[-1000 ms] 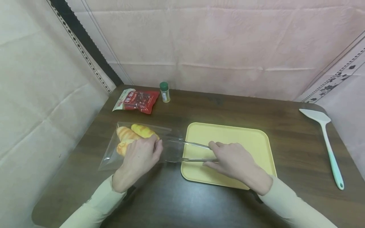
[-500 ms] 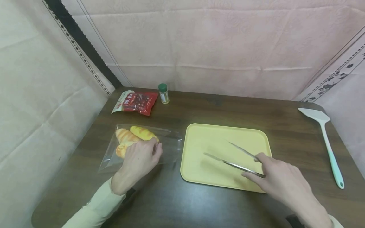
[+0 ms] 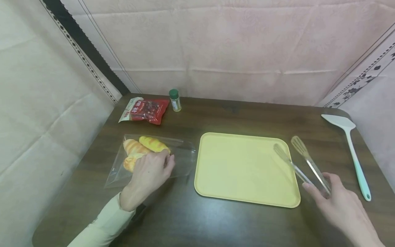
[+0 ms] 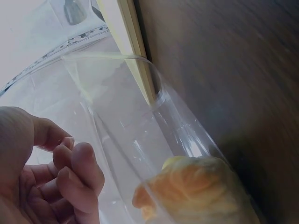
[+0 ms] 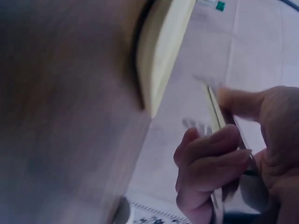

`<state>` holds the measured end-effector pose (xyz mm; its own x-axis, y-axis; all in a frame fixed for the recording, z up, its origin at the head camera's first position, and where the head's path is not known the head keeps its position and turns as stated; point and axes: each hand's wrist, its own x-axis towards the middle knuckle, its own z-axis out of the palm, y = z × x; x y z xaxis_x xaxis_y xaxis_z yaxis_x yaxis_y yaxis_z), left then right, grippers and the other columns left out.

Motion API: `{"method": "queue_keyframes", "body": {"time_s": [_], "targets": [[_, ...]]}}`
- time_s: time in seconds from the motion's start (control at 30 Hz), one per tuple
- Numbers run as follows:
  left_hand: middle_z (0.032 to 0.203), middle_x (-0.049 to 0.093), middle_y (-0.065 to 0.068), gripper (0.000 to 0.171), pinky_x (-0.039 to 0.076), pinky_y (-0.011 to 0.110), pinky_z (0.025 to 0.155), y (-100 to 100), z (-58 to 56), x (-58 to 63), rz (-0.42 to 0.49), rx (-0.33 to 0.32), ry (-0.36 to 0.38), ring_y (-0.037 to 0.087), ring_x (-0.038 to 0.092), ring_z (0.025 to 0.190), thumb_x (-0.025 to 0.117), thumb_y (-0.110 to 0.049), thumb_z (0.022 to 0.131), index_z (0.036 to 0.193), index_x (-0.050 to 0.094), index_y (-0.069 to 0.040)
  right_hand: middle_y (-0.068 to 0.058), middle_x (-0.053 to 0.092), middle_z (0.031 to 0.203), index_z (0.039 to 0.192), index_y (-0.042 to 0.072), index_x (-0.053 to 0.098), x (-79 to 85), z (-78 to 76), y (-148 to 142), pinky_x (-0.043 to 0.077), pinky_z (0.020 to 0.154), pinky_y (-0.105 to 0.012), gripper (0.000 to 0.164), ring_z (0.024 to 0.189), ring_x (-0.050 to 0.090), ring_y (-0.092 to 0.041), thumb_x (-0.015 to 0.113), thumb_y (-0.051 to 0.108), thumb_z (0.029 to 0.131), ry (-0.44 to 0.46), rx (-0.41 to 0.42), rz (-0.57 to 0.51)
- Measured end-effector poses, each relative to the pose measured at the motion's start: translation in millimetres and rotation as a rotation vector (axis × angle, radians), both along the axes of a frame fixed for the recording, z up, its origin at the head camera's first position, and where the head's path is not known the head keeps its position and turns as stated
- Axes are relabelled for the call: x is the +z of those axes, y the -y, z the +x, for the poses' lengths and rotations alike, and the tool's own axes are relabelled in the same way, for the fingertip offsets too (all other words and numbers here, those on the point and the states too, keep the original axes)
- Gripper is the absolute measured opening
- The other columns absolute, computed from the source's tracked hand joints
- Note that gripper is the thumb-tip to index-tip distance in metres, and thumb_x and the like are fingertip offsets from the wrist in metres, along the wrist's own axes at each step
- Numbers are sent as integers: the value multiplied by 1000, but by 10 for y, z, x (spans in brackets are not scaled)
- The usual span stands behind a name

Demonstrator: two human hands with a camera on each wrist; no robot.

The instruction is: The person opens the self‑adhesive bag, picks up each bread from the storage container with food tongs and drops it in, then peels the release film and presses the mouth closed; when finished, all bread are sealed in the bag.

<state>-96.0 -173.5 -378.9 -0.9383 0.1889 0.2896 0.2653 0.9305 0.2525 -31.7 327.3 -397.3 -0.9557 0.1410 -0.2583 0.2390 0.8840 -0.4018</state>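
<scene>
My left hand (image 3: 151, 173) pinches the upper film of a clear plastic bag (image 3: 183, 156), whose mouth faces right. Inside the bag lie several pieces of bread: a striped tan one (image 3: 133, 145), a yellow one (image 3: 152, 143) and another partly hidden by the hand. From the left wrist, the bag's mouth (image 4: 107, 56) gapes, with a bread roll (image 4: 191, 191) deeper in. My right hand (image 3: 345, 207) holds metal tongs (image 3: 315, 170), arms spread with nothing between them. Their tips reach over the right edge of a yellow tray (image 3: 243, 168).
A red food packet (image 3: 149, 110) and a small green-capped jar (image 3: 175, 101) stand at the back left of the dark wooden table (image 3: 197, 223). Along the right edge lies a pale green spatula (image 3: 355, 151). Fabric curtains (image 3: 216, 51) surround the table.
My right hand has drawn the tongs out of the bag's mouth and carried them right across the tray to its right side. My left hand stays at the bag, whose mouth has sunk lower.
</scene>
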Motion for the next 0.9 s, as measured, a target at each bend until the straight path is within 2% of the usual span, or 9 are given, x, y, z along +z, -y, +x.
{"method": "queue_keyframes", "body": {"time_s": [0.07, 0.2, 0.4, 0.47, 0.73, 0.83, 0.9], "targets": [[54, 48, -1, 31, 31, 30, 45, 7, 2, 0, 4, 0, 3, 16, 41, 46, 75, -16, 96, 71, 58, -11, -48, 61, 131, 161, -11, 23, -40, -45, -72, 49, 79, -67, 92, 115, 59, -70, 48, 61, 110, 17, -26, -4], [54, 49, -1, 30, 31, 29, 45, 20, 9, 9, 12, 2, 18, 16, 41, 46, 75, -15, 97, 72, 59, -10, -54, 49, 139, 159, -17, 20, -109, -128, -175, 48, 81, -72, 90, 118, 52, -77, 45, 55, 113, -11, -79, 15], [55, 49, 0, 29, 31, 28, 45, 29, 16, 20, 19, 6, 34, 15, 41, 47, 74, -15, 98, 73, 60, -10, -57, 51, 131, 154, -30, 13, -127, -221, -263, 45, 87, -77, 91, 115, 51, -78, 37, 49, 116, -14, -109, 46], [55, 49, 0, 29, 30, 28, 45, 29, 12, 16, 16, 4, 30, 15, 41, 47, 75, -16, 98, 73, 60, -10, -57, 55, 123, 152, -33, 13, -129, -248, -276, 46, 85, -77, 90, 112, 53, -77, 36, 47, 117, -13, -92, 57], [55, 49, 0, 29, 30, 28, 44, 33, 8, 11, 16, 5, 39, 15, 41, 47, 74, -16, 98, 73, 60, -10, -65, 40, 131, 148, -37, 13, -167, -336, -328, 51, 80, -73, 95, 112, 52, -78, 31, 52, 116, 67, -63, 78], [55, 49, 0, 29, 30, 28, 44, 34, 3, 5, 9, 6, 37, 15, 41, 47, 74, -16, 98, 74, 60, -10, -61, 51, 121, 144, -37, 21, -156, -366, -370, 52, 74, -68, 100, 101, 60, -74, 31, 58, 115, 84, -38, 109], [55, 50, 0, 29, 30, 28, 44, 33, 0, 4, 5, 7, 35, 16, 42, 47, 75, -16, 98, 74, 61, -10, -55, 57, 110, 139, -34, 30, -143, -377, -392, 52, 66, -61, 100, 88, 65, -65, 32, 62, 113, 99, -21, 133]]}}
